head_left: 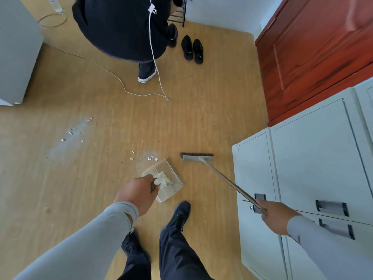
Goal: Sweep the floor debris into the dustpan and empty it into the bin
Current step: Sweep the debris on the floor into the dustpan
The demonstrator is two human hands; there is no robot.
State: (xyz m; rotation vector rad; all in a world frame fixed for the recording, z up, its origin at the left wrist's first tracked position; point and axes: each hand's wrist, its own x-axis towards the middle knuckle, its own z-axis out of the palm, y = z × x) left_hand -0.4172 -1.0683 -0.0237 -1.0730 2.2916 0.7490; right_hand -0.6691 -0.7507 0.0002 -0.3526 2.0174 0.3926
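My left hand [139, 194] grips the handle of a pale dustpan [171, 174] that sits on the wooden floor in front of my feet. My right hand [276, 216] holds the long handle of a broom whose grey head [197, 157] rests on the floor just right of the pan. Small white debris bits [150, 157] lie on a dusty patch just beyond the pan's far edge. A second scatter of debris [74, 131] lies farther to the left. No bin is in view.
Grey cabinets [314, 158] stand close on the right, beside a red-brown door [314, 53]. Another person [125, 27] in black bends over ahead, with a white cord [121, 83] trailing on the floor. Black shoes [191, 48] sit near the far wall. A grey unit [16, 53] stands at left.
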